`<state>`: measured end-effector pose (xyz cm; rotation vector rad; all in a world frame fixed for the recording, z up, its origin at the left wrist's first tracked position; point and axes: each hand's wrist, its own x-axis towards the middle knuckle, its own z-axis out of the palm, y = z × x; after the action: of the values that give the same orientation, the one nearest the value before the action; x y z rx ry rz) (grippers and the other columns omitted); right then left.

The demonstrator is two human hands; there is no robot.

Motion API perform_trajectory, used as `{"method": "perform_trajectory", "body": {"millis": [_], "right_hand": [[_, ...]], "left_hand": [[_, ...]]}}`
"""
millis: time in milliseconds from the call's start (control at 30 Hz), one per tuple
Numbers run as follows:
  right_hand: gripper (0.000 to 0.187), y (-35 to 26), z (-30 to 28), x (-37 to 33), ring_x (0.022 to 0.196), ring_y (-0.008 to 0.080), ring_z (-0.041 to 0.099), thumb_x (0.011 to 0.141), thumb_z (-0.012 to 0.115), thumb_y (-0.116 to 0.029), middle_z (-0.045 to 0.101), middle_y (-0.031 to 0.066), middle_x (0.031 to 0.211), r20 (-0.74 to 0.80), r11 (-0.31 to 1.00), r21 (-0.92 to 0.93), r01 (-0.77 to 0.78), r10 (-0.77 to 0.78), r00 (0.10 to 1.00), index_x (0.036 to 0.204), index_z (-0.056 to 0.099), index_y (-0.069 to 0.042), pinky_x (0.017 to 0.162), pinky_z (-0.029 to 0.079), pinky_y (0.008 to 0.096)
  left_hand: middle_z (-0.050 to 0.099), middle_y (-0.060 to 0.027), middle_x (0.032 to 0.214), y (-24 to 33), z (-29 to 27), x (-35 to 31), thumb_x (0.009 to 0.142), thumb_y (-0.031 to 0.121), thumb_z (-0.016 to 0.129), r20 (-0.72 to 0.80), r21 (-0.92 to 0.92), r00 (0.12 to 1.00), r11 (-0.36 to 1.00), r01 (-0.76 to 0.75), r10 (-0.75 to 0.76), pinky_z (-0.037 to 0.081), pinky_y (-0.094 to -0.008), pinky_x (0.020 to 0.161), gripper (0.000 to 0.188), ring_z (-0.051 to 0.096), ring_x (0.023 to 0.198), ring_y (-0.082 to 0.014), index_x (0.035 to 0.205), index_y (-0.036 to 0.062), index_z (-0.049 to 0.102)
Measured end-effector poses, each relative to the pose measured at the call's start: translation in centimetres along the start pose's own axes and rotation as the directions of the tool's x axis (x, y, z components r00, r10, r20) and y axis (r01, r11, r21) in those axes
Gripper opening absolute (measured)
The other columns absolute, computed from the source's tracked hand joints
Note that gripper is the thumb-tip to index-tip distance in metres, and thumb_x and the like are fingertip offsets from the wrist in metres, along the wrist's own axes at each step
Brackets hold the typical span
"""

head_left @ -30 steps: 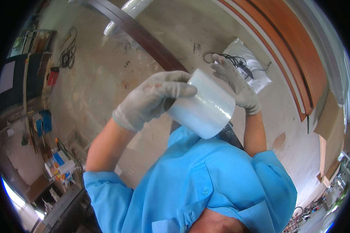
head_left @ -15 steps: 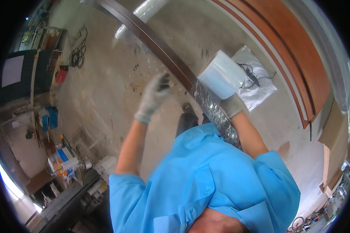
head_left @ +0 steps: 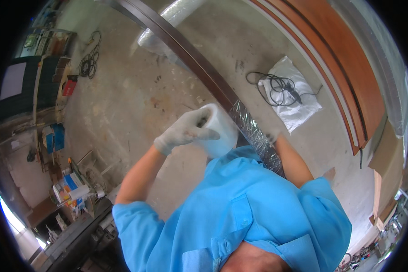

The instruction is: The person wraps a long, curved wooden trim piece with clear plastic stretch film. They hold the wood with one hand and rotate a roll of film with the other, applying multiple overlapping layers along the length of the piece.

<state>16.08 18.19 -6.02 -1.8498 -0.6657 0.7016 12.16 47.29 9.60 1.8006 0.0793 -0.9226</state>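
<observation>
A long dark brown profile bar (head_left: 208,77) runs from the far left down to my body. Its near end is wound in shiny clear stretch film (head_left: 254,136). To the left of the bar is a thick roll of stretch film (head_left: 222,133). My left hand (head_left: 183,131), in a pale work glove, is closed on the roll's end, with fingers at its core. My right hand (head_left: 274,137) lies at the right side of the wrapped part, largely behind it. Its fingers are hidden and blurred.
A white sack (head_left: 294,102) with a coiled black cable (head_left: 276,86) lies on the floor to the right. Reddish-brown panels (head_left: 344,59) stand beyond it. Another film-wrapped bundle (head_left: 181,11) lies at the back. Cluttered shelves (head_left: 54,140) line the left side.
The film roll has passed from the bar's right side to its left. My left hand, empty before, now holds it. My right hand has dropped behind the wrapped bar.
</observation>
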Motion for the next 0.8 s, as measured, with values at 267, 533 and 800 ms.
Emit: {"method": "perform_trajectory", "body": {"millis": [267, 533, 800], "right_hand": [[0.061, -16.1, -6.8, -1.9, 0.123, 0.0302, 0.065, 0.083, 0.080, -0.017, 0.062, 0.0161, 0.141, -0.096, 0.796, -0.094, 0.598, -0.605, 0.791, 0.138, 0.059, 0.000, 0.099, 0.055, 0.0404], [0.048, -6.2, -2.9, 0.6, 0.120, 0.0239, 0.067, 0.104, 0.062, -0.018, 0.064, 0.0170, 0.136, -0.470, 0.446, 0.803, 0.395, 0.067, 0.880, 0.145, 0.047, 0.002, 0.089, 0.061, 0.0363], [0.034, -3.0, -4.0, 0.2, 0.107, 0.0290, 0.071, 0.105, 0.060, -0.027, 0.072, 0.0187, 0.112, 0.154, 0.267, 0.941, -0.208, 0.211, 0.965, 0.127, 0.064, -0.001, 0.079, 0.063, 0.0415]], "left_hand": [[0.068, -0.0059, 0.107, 7.1, 1.2, -3.0, 0.100, 0.023, 0.072, -0.142, -0.767, 0.987, 0.639, -0.059, -0.079, 0.057, -0.0280, 0.085, 0.044, 0.069, 0.097, -0.0129, 0.133, 0.0014, 0.054], [0.068, -0.0156, 0.123, 3.3, -3.0, 0.9, 0.101, 0.028, 0.070, -0.341, -0.513, 0.914, 0.770, -0.378, 0.221, 0.059, -0.0359, 0.085, 0.050, 0.071, 0.105, -0.0185, 0.139, 0.0001, 0.054], [0.053, -0.0135, 0.146, -5.7, 2.0, 12.9, 0.081, 0.011, 0.087, -0.309, -0.097, 0.852, 0.877, -0.471, 0.423, 0.045, -0.0407, 0.113, 0.082, 0.050, 0.136, -0.0285, 0.153, 0.0051, 0.046]]}}
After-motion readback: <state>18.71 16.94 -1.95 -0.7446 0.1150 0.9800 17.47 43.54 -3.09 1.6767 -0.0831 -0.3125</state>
